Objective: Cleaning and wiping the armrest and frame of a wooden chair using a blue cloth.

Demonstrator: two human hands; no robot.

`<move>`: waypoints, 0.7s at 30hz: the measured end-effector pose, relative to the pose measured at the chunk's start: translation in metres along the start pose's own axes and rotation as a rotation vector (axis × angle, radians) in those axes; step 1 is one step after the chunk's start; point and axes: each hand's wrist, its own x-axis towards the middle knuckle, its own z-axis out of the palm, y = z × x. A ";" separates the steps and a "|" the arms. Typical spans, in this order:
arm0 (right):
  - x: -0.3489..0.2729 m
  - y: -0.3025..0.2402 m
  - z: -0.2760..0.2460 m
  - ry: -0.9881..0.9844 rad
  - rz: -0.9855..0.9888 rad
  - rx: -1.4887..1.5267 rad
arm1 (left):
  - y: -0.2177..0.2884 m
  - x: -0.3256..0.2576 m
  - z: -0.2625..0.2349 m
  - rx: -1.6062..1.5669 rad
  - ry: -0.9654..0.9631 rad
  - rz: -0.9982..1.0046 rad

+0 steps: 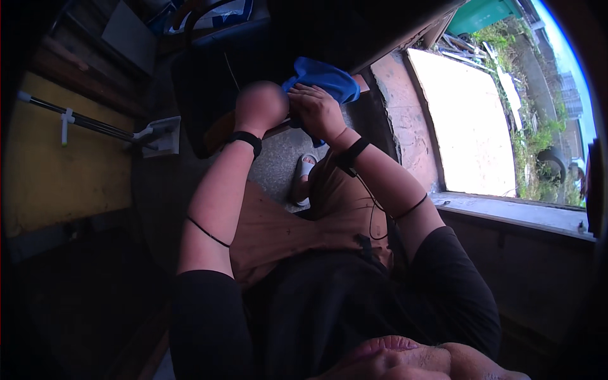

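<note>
My left hand (261,106) is over the front of a dark seat. A blur covers it, so its fingers and anything in them are hidden. Close beside it is my right hand (320,113), its fingers bent and pressed together towards the left one. A bright blue cloth (329,77) shows beyond the right hand, and a bit of blue also peeks out below it; the right fingers appear to grip it. From behind the left hand a thin pale strand or rod (232,71) rises; its kind is too small to make out.
The dark seat (196,82) has a brown wooden edge. On the left, a dustpan (166,136) and metal poles (95,120) lean by a yellow board (69,171). A bright window (465,120) with a sill (513,212) is on the right. My sandalled foot (305,177) rests on speckled floor.
</note>
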 end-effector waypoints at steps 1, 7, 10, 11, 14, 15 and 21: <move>0.001 0.007 -0.007 -0.008 0.050 0.009 | -0.002 0.001 0.001 -0.008 -0.030 0.000; -0.007 0.023 -0.020 0.086 0.167 -0.059 | 0.010 0.007 0.004 -0.030 0.000 0.027; -0.013 0.008 -0.014 -0.004 0.106 -0.015 | 0.002 -0.001 0.002 -0.005 -0.006 0.036; -0.007 0.023 -0.021 -0.027 0.073 -0.022 | 0.002 -0.001 -0.001 0.019 -0.018 0.040; 0.003 0.050 -0.046 -0.018 0.371 -0.079 | 0.007 0.003 0.002 -0.008 -0.005 0.029; -0.001 0.052 -0.041 0.040 0.295 -0.125 | 0.010 0.005 0.001 -0.010 -0.003 0.028; -0.002 0.012 -0.014 -0.098 -0.018 0.083 | 0.000 -0.002 -0.004 0.030 -0.024 0.030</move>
